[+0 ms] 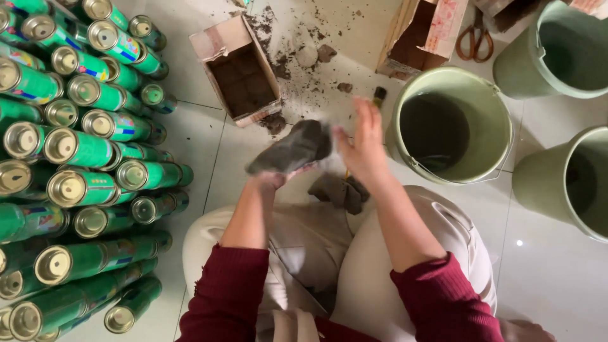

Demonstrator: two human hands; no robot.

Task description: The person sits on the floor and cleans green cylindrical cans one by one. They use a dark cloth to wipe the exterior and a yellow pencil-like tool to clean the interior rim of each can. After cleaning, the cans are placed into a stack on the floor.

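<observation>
Dark, soil-caked block (292, 149) at frame centre, left hand (273, 179) cupped under it, fingers closed on it; right hand (362, 147) spread, blurred, brushing its end. Looks mid-cleaning; next needs firm hold. Green cans (82, 152) left, pale green bucket (451, 125) right, open carton (239, 71) above.

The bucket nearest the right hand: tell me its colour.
Pale green bucket, dark inside, close to the right hand. The head view, the only one, shows it.
</observation>
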